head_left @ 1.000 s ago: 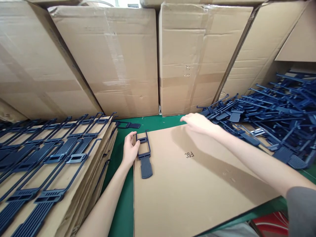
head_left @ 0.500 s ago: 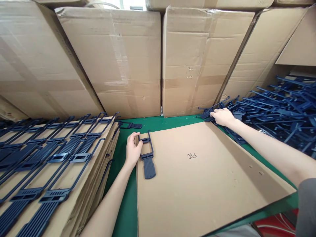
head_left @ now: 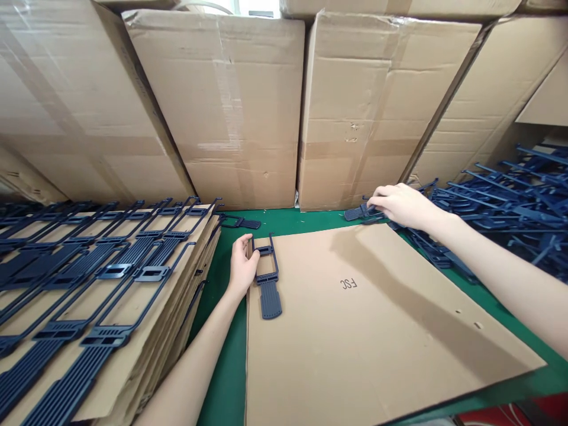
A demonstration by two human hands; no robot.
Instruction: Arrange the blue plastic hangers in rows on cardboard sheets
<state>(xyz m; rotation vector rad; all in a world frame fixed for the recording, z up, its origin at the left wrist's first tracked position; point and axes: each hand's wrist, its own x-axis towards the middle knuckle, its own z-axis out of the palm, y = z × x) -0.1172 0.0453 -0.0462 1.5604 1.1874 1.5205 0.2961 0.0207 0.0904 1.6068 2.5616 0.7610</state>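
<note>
A flat cardboard sheet (head_left: 355, 343) marked FSC lies on the green table. On its far left corner rests a dark blue plastic bracket (head_left: 270, 300), with a two-pronged frame and a ribbed paddle end. My left hand (head_left: 244, 263) is closed at that corner, thumb on the bracket's frame and fingers over the sheet's left edge. My right hand (head_left: 397, 204) pinches another dark blue plastic bracket (head_left: 354, 213) just beyond the sheet's far edge. The ribbed paddle points left; my fingers hide part of its frame.
A layered cardboard stack (head_left: 146, 337) on the left carries rows of similar brackets (head_left: 106, 337). A tangled heap of brackets (head_left: 510, 207) fills the right side. One loose bracket (head_left: 244, 222) lies behind my left hand. Large cardboard boxes (head_left: 248, 118) wall off the back.
My right hand has moved a little left, away from the heap, bringing the pinched bracket along. My left hand stays on the corner. The view has shifted slightly.
</note>
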